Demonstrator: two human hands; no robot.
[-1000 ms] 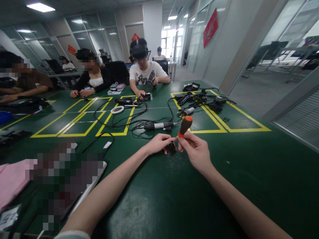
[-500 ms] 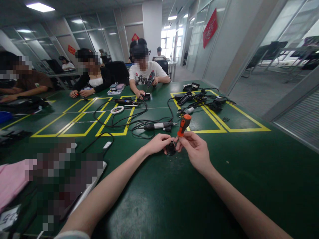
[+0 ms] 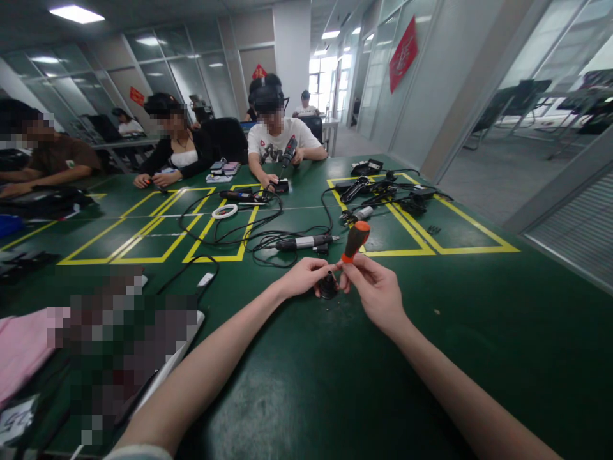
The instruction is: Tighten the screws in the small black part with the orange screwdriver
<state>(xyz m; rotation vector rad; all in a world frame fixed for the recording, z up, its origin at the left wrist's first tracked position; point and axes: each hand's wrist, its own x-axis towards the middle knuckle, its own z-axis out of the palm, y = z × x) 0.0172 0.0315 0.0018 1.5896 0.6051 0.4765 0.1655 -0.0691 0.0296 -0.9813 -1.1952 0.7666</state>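
Green worktable (image 3: 287, 383), glass-walled office behind. Yellow-taped bay (image 3: 474, 251), right side: I log black cables (image 3: 414, 204) and small black pieces (image 3: 434, 230) within. Black round-based part (image 3: 328, 289): on the tabletop, between both hands, gripped by my left hand (image 3: 302, 279). Orange-and-black screwdriver (image 3: 357, 240): tilted, handle uppermost, pinched in my right hand (image 3: 377, 289); tip hidden from me. Grey-and-black tool (image 3: 305, 243): lying just beyond.

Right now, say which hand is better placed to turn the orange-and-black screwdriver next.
Probably the right hand: it grips the screwdriver near its handle's base, while the left hand holds the round black part.
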